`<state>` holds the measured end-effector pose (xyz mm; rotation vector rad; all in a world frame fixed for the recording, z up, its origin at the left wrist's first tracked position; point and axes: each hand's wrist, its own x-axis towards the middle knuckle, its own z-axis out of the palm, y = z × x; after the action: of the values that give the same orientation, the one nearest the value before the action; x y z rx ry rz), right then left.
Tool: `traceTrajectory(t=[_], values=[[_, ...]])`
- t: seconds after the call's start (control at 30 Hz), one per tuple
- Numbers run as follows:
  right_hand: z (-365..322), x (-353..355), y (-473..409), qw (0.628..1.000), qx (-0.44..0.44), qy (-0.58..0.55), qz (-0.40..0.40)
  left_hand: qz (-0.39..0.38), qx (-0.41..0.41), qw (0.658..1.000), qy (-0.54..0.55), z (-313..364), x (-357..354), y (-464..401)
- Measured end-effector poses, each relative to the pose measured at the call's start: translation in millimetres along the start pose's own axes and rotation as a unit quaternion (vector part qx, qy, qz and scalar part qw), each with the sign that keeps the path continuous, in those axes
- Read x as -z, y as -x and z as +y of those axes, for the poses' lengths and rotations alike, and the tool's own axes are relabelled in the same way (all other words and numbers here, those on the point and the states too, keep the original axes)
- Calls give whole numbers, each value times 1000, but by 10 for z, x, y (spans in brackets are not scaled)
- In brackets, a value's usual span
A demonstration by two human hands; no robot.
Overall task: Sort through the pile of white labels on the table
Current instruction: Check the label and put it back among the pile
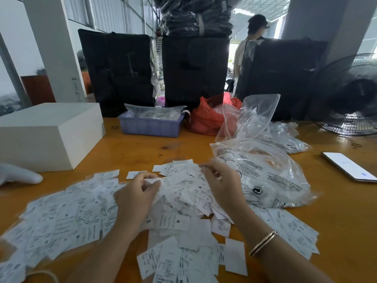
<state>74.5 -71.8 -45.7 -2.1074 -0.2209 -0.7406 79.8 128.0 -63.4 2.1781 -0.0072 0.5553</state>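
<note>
A wide pile of white labels with black print covers the near part of the wooden table. My left hand is over the middle of the pile, its fingers curled and pinching a white label at its top. My right hand is just to the right, fingers bent into the far part of the pile; motion blur hides whether they pinch a label. A bracelet sits on my right wrist.
A white box stands at the left. At the back are a purple bin, a red bag and clear plastic bags. A phone and a fan are at the right. A person stands beyond black bundles.
</note>
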Motion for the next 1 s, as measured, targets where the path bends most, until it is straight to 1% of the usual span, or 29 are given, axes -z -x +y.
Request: traceTrajectory(t=[0.1, 0.2, 0.27, 0.33, 0.37, 0.4, 0.47, 0.5, 0.53, 0.67, 0.83, 0.93, 1.0], values=[[65, 217, -182, 996, -40, 5, 83, 50, -20, 994, -93, -29, 0, -36], [188, 436, -389, 988, -62, 14, 142, 54, -38, 981, -180, -25, -20, -55], [331, 555, -531, 979, -110, 56, 160, 38, -108, 977, -180, 5, -35, -30], [488, 654, -630, 967, -176, 126, 133, -4, -206, 965, -162, 25, -74, 21], [561, 682, -663, 959, -208, 170, 94, -39, -239, 958, -155, 32, -97, 47], [631, 695, -689, 945, -231, 228, 37, -76, -258, 952, -150, 39, -119, 71], [723, 684, -706, 911, -243, 326, -68, -130, -277, 943, -133, 21, -173, 99], [752, 662, -705, 901, -249, 342, -96, -145, -282, 940, -126, 4, -196, 99], [777, 635, -707, 899, -261, 335, -112, -152, -283, 939, -119, -8, -212, 97], [808, 552, -700, 908, -288, 287, -106, -158, -287, 939, -107, -39, -243, 83], [828, 561, -717, 920, -320, 219, -57, -158, -287, 939, -101, -51, -247, 77], [834, 573, -729, 932, -306, 192, -26, -160, -290, 939, -96, -48, -241, 78], [823, 585, -726, 932, -289, 218, -21, -164, -288, 938, -98, -45, -237, 80]])
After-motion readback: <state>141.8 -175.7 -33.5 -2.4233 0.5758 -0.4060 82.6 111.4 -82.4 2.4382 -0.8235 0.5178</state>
